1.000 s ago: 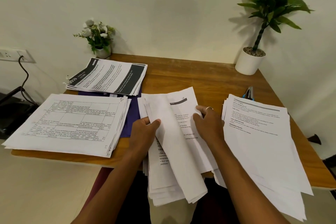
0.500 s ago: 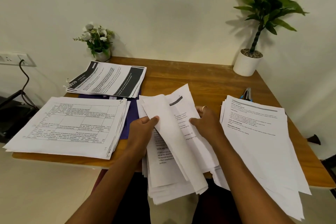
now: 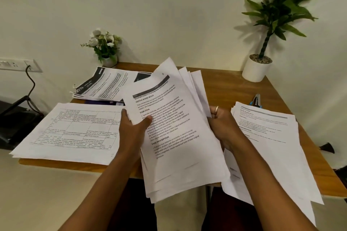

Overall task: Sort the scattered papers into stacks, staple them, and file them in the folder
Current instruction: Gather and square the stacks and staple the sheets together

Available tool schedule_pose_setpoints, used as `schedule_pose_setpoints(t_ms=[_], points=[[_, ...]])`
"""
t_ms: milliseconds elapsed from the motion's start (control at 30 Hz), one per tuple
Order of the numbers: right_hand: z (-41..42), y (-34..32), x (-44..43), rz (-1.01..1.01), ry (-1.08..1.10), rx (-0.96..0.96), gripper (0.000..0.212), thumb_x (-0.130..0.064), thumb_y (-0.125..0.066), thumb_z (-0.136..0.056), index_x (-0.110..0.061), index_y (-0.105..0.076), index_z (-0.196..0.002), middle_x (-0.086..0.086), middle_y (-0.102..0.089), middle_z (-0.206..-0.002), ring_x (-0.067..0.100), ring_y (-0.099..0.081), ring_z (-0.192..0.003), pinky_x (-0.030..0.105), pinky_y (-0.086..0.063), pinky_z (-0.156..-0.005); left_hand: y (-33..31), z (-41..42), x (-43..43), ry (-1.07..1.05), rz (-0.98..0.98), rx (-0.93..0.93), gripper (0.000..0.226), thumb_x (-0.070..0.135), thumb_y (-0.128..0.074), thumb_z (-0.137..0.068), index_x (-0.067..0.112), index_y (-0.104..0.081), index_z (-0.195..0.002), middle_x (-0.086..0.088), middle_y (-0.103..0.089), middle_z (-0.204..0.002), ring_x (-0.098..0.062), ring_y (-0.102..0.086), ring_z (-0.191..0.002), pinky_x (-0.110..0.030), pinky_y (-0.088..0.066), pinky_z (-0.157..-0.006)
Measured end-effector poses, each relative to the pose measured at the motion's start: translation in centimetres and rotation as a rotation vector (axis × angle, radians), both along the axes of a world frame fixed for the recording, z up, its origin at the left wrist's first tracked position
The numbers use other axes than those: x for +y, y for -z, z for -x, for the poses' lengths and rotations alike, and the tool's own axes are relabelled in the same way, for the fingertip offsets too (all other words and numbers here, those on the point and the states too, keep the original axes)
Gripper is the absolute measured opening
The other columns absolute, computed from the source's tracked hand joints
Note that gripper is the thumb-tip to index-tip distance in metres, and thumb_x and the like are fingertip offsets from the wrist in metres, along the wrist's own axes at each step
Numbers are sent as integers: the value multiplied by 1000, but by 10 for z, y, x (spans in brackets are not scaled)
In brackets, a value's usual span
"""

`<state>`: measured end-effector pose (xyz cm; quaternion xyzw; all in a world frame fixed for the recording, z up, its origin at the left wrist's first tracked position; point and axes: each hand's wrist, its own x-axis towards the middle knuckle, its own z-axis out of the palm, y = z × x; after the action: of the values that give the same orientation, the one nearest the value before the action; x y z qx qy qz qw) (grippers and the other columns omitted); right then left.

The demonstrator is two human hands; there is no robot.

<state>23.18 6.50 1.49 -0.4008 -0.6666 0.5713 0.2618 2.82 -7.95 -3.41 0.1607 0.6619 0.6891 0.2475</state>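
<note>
I hold a thick, fanned sheaf of printed papers [image 3: 180, 137] lifted off the wooden table [image 3: 231, 88], tilted toward me. My left hand [image 3: 133, 127] grips its left edge, thumb on the top page. My right hand [image 3: 220, 122], with a ring, grips the right edge. A stack with printed tables [image 3: 75, 129] lies at the left. A stack with dark header bands [image 3: 105, 86] lies behind it, on a dark blue folder [image 3: 101, 102] that shows only as a thin strip. Another stack [image 3: 270, 140] lies at the right. A stapler [image 3: 255, 100] peeks out behind that stack.
A small white flower pot [image 3: 106, 48] stands at the table's back left. A tall green plant in a white pot [image 3: 257, 67] stands at the back right. A wall socket with a black cable [image 3: 28, 69] is at the far left. Several stacks overhang the table's front edge.
The middle sheaf has come up off the table into both hands and now tilts toward me, its top printed page facing up. The folded-over sheet is gone from the top.
</note>
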Motion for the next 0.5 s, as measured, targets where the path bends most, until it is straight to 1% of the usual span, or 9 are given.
schedule_pose_setpoints(t_ms=[67, 133, 167, 267, 300, 333, 400, 433, 500], points=[[4, -2, -4, 10, -29, -4, 18, -24, -75, -92, -22, -75, -110, -4, -79, -93, 20, -76, -84, 38, -61, -74, -1, 0, -3, 22, -4, -31, 36, 15, -78, -88, 22, -68, -122, 8, -76, -113, -18, -72, -105, -41, -58, -92], [9, -4, -8, 32, -50, 2, 19, -21, -70, -95, -23, -75, -113, -3, -79, -97, 23, -76, -88, 40, -62, -76, -2, 0, -5, 62, -41, -72, 28, 12, -76, -90, 19, -71, -117, 4, -77, -109, -20, -74, -102, -40, -59, -88], [12, -5, -10, 41, -53, 7, 19, -18, -67, -98, -22, -74, -114, -3, -79, -97, 22, -76, -88, 38, -62, -74, -2, 0, -5, 71, -46, -73, 28, 12, -75, -91, 19, -71, -117, 4, -78, -108, -19, -74, -99, -40, -58, -87], [19, -9, -20, 4, -68, -10, 15, -18, -63, -101, -23, -75, -107, -9, -78, -89, 12, -75, -79, 22, -56, -58, -5, 1, -3, 39, 15, -1, 25, 21, -73, -93, 24, -68, -118, 10, -76, -102, -7, -74, -86, -30, -57, -72], [21, -11, -25, -6, -80, -8, 15, -20, -61, -102, -27, -74, -103, -11, -78, -87, 9, -74, -78, 20, -54, -58, -5, 2, -3, 42, 23, 19, 26, 24, -72, -94, 25, -67, -120, 10, -76, -104, -7, -74, -86, -27, -55, -69], [22, -14, -29, -1, -99, 8, 16, -24, -59, -103, -31, -73, -101, -11, -78, -88, 9, -74, -81, 23, -57, -64, -5, 2, -2, 49, 26, 32, 27, 26, -72, -94, 25, -67, -121, 9, -76, -106, -9, -74, -87, -24, -55, -67], [25, -18, -38, 42, -146, 66, 22, -38, -52, -104, -32, -73, -106, -8, -78, -100, 14, -74, -95, 34, -58, -85, -4, 4, -2, 68, 4, 18, 24, 24, -71, -95, 23, -69, -119, 9, -78, -104, -8, -75, -88, -19, -56, -64], [26, -19, -42, 58, -166, 80, 34, -50, -47, -102, -30, -71, -113, -6, -77, -109, 15, -72, -104, 38, -56, -95, -4, 4, -2, 79, -9, 5, 21, 22, -70, -95, 22, -70, -116, 10, -78, -101, -7, -75, -88, -16, -56, -62], [28, -18, -50, 56, -230, 18, 77, -79, -34, -88, -25, -59, -138, 0, -64, -137, 20, -59, -129, 47, -44, -112, -4, 4, -2, 72, -1, 14, 18, 21, -70, -96, 20, -72, -113, 9, -79, -97, -5, -75, -85, -13, -55, -59]])
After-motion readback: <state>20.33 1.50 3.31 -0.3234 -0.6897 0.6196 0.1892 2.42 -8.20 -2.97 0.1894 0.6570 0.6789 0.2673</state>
